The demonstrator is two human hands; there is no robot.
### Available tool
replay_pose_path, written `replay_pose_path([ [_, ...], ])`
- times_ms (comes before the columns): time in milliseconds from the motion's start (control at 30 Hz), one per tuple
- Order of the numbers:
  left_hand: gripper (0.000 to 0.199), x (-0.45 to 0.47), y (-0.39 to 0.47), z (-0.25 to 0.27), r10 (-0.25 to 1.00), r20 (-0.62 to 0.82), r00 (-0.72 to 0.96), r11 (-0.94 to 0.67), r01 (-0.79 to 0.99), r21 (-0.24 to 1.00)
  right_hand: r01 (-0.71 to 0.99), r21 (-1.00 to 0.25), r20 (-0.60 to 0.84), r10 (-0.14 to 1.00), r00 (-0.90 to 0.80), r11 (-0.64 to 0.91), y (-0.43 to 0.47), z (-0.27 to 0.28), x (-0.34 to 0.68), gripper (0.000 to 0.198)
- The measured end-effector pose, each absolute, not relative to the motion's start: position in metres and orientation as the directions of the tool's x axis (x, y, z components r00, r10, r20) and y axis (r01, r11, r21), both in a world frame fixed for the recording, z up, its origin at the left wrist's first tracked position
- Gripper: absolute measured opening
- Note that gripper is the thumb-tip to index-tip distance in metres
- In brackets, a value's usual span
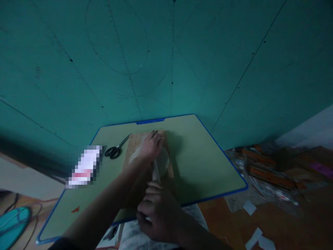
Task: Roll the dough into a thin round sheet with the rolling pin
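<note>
A pale, round, flat piece of what looks like dough (pixel 164 162) lies on a wooden board (pixel 134 139). My left hand (pixel 153 144) rests over the middle of this round, fingers pointing away from me, and covers part of it. My right hand (pixel 156 208) is closed in a fist near the board's close end. From that fist a pale, narrow tool (pixel 155 171) runs forward over the round to under my left hand. Whether it is a knife or a thin rolling pin I cannot tell. Dark-handled scissors (pixel 114 151) lie left of the board.
A blue-edged table (pixel 200 156) carries the board against a green wall (pixel 166 69). A blurred-out white packet (pixel 84 166) and a small orange scrap (pixel 75 209) are on its left side. Plastic-wrapped items (pixel 270 177) and paper pieces (pixel 257 239) lie on the floor at right.
</note>
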State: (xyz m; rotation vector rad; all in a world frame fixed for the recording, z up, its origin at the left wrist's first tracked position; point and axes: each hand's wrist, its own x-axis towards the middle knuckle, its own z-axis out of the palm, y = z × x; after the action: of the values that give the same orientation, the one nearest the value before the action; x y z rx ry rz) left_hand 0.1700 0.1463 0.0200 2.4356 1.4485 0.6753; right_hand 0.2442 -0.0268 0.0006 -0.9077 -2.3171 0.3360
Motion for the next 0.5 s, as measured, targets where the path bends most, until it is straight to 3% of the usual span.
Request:
replay_pose_path([
  [100, 0.041, 0.134, 0.144, 0.015, 0.873, 0.232, 0.429, -0.487, 0.805, 0.340, 0.572, -0.413, 0.457, 0.704, -0.543, 0.709, -0.028, 0.005, 0.236, 0.011],
  [300, 0.044, 0.067, 0.111, 0.011, 0.791, 0.220, 0.571, -0.606, 0.780, 0.156, 0.749, -0.394, 0.407, 0.832, -0.377, 0.533, -0.028, -0.003, 0.258, 0.049],
  [500, 0.041, 0.033, 0.031, 0.005, 0.743, 0.361, 0.564, -0.632, 0.769, 0.099, 0.891, -0.240, 0.371, 0.885, -0.282, 0.385, 0.002, -0.004, 0.297, 0.045],
])
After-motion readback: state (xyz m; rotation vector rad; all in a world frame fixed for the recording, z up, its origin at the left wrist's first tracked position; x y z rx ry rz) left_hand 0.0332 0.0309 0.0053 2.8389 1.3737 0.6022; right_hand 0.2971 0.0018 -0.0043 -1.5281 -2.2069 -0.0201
